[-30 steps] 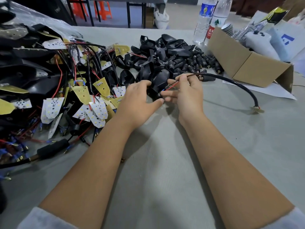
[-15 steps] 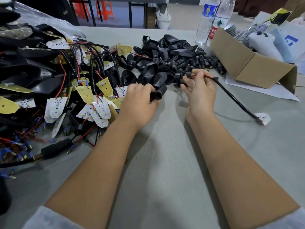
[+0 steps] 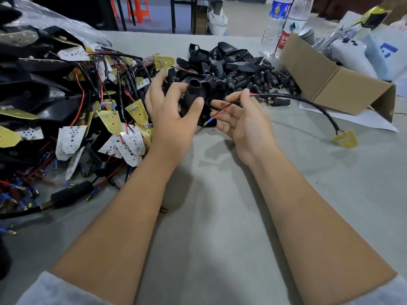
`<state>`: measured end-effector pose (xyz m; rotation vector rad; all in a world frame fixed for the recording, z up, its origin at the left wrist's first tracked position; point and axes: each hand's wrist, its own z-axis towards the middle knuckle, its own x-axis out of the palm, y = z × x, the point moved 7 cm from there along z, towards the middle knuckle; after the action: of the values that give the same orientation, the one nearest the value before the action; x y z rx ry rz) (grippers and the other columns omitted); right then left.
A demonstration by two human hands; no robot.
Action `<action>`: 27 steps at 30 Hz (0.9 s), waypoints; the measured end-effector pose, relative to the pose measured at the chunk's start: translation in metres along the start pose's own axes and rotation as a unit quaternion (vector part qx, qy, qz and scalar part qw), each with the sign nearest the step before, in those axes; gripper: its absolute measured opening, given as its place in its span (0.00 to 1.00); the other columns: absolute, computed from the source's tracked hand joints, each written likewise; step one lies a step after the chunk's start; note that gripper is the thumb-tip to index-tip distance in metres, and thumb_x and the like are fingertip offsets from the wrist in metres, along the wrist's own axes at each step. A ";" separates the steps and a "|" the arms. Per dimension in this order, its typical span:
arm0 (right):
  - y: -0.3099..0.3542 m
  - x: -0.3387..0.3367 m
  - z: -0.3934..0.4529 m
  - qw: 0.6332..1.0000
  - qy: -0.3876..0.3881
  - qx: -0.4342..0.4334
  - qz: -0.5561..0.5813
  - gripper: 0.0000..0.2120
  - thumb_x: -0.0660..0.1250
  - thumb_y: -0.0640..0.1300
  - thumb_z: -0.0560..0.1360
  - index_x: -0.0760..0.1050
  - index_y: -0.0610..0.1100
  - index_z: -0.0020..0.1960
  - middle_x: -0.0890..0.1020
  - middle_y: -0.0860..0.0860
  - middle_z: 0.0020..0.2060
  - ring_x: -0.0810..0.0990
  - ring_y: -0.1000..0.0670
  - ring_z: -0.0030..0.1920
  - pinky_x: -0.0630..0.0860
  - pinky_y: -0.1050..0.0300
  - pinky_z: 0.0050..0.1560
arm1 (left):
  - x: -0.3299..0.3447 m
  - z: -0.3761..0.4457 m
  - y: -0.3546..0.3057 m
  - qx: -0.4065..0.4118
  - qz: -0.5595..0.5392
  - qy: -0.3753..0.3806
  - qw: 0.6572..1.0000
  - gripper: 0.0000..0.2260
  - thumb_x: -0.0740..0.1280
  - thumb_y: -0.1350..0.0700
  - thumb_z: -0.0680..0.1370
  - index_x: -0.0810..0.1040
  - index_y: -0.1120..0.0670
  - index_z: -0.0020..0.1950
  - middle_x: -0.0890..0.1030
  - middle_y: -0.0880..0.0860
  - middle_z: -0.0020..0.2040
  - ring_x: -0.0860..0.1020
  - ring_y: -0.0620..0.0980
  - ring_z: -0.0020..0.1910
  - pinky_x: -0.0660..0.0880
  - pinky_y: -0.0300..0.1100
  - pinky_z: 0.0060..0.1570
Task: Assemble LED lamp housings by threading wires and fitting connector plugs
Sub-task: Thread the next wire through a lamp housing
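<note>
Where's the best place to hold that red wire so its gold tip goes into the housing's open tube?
Probably pinch the red wire just behind its gold tip, coming from the right. The right hand pinches it farther up, so the tip hangs free below the black housing gripped by the left hand.

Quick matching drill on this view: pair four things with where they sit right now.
Things:
1. black housing
2. red wire
3. LED board on cable end
4. water bottles

Places:
A. pinched in right hand
B. standing beyond the cardboard box
C. lying on table, right side
D. held in left hand

Pairs: 1-D, 2-A, 3-C, 4-B
</note>
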<state>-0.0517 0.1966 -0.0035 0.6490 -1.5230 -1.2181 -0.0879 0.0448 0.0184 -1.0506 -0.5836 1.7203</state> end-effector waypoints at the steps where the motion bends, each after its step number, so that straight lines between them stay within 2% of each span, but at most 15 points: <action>1: 0.000 0.000 0.000 1.000 0.002 -0.001 -0.004 0.17 0.51 0.52 0.84 0.73 0.46 0.45 0.84 0.45 0.45 0.82 0.49 0.40 0.76 0.59 0.38 | -0.001 0.000 -0.002 0.013 0.021 -0.001 1.000 0.08 0.67 0.54 0.79 0.77 0.55 0.57 0.58 0.54 0.77 0.54 0.52 0.76 0.51 0.38 0.71; 4: -0.001 -0.003 0.002 1.000 -0.010 -0.003 -0.009 0.17 0.52 0.53 0.84 0.75 0.47 0.47 0.80 0.47 0.44 0.79 0.50 0.40 0.76 0.57 0.42 | 0.002 -0.004 -0.007 0.046 0.028 0.024 0.998 0.10 0.66 0.59 0.79 0.78 0.54 0.60 0.56 0.56 0.78 0.52 0.56 0.77 0.51 0.44 0.73; 7: -0.003 -0.005 0.004 1.000 -0.019 0.012 0.016 0.19 0.51 0.53 0.84 0.75 0.44 0.46 0.75 0.48 0.31 0.75 0.52 0.30 0.72 0.60 0.35 | 0.001 -0.005 -0.011 0.070 0.043 0.019 0.996 0.11 0.62 0.64 0.79 0.79 0.54 0.56 0.58 0.59 0.76 0.54 0.57 0.77 0.51 0.41 0.71; 9: -0.005 -0.005 0.005 0.999 -0.020 0.027 0.037 0.20 0.52 0.53 0.84 0.73 0.43 0.42 0.73 0.50 0.25 0.72 0.53 0.25 0.71 0.62 0.30 | -0.003 -0.005 -0.008 0.064 0.045 0.001 0.997 0.11 0.60 0.66 0.79 0.80 0.55 0.52 0.62 0.60 0.72 0.63 0.56 0.72 0.57 0.39 0.69; 10: -0.006 -0.005 0.006 0.998 -0.018 0.032 0.051 0.20 0.52 0.52 0.84 0.72 0.43 0.41 0.73 0.50 0.24 0.72 0.53 0.24 0.71 0.62 0.29 | -0.004 -0.004 -0.006 0.058 0.047 -0.004 0.997 0.12 0.59 0.67 0.79 0.80 0.56 0.50 0.66 0.58 0.68 0.67 0.51 0.66 0.61 0.37 0.66; 12: -0.005 -0.003 0.006 0.996 -0.010 0.031 0.079 0.19 0.53 0.51 0.84 0.72 0.42 0.41 0.75 0.49 0.24 0.74 0.52 0.25 0.74 0.62 0.29 | -0.005 -0.003 -0.001 0.046 0.050 0.004 0.998 0.12 0.58 0.67 0.78 0.78 0.54 0.47 0.74 0.54 0.54 0.71 0.45 0.48 0.68 0.34 0.49; 13: -0.003 -0.002 0.006 0.996 -0.003 0.026 0.087 0.18 0.54 0.49 0.84 0.72 0.42 0.41 0.76 0.49 0.25 0.75 0.52 0.26 0.75 0.61 0.30 | -0.004 -0.003 0.001 0.036 0.053 0.013 0.998 0.12 0.57 0.67 0.78 0.77 0.53 0.46 0.76 0.55 0.45 0.70 0.48 0.41 0.67 0.39 0.40; 14: -0.002 0.000 0.005 0.996 0.005 0.020 0.090 0.15 0.56 0.47 0.84 0.73 0.42 0.42 0.77 0.48 0.26 0.77 0.52 0.27 0.77 0.61 0.32 | -0.003 -0.002 0.002 0.028 0.063 0.020 0.997 0.13 0.56 0.67 0.79 0.76 0.53 0.46 0.76 0.58 0.38 0.69 0.52 0.36 0.63 0.43 0.35; 16: -0.001 0.002 0.004 0.996 0.013 0.009 0.085 0.10 0.60 0.43 0.82 0.73 0.41 0.44 0.80 0.48 0.29 0.79 0.52 0.29 0.79 0.60 0.35 | -0.002 -0.002 0.003 0.027 0.088 0.026 0.995 0.13 0.56 0.68 0.78 0.78 0.56 0.47 0.73 0.58 0.31 0.68 0.55 0.34 0.59 0.44 0.34; 19: -0.001 0.002 0.004 0.999 0.004 -0.011 0.051 0.06 0.62 0.37 0.81 0.74 0.41 0.45 0.81 0.47 0.31 0.81 0.50 0.33 0.81 0.59 0.38 | 0.002 -0.002 -0.001 0.039 0.097 0.050 0.993 0.13 0.57 0.68 0.77 0.79 0.57 0.48 0.71 0.56 0.31 0.66 0.53 0.33 0.59 0.42 0.36; 23: -0.001 -0.002 0.004 0.998 -0.021 -0.033 -0.040 0.06 0.62 0.35 0.80 0.74 0.42 0.46 0.82 0.46 0.34 0.82 0.50 0.34 0.81 0.57 0.42 | 0.004 -0.004 0.001 0.011 0.073 0.059 0.996 0.15 0.57 0.66 0.78 0.81 0.53 0.53 0.77 0.56 0.37 0.70 0.47 0.32 0.61 0.40 0.32; 25: -0.001 -0.003 0.004 0.997 -0.029 -0.037 -0.068 0.07 0.62 0.35 0.80 0.74 0.42 0.45 0.81 0.47 0.34 0.81 0.51 0.33 0.81 0.58 0.41 | 0.004 -0.004 0.005 -0.006 0.059 0.054 0.997 0.18 0.57 0.66 0.78 0.81 0.51 0.57 0.80 0.56 0.44 0.76 0.53 0.42 0.61 0.34 0.32; 27: -0.001 -0.002 0.003 0.995 -0.027 -0.038 -0.088 0.07 0.63 0.36 0.80 0.75 0.43 0.44 0.81 0.48 0.33 0.80 0.52 0.32 0.80 0.59 0.38 | 0.004 -0.004 0.007 -0.010 0.044 0.048 0.998 0.19 0.56 0.66 0.78 0.81 0.50 0.59 0.80 0.56 0.47 0.76 0.62 0.51 0.61 0.32 0.34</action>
<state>-0.0537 0.1991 -0.0056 0.7161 -1.4806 -1.4314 -0.0886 0.0455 0.0099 -1.1808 -0.5003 1.7333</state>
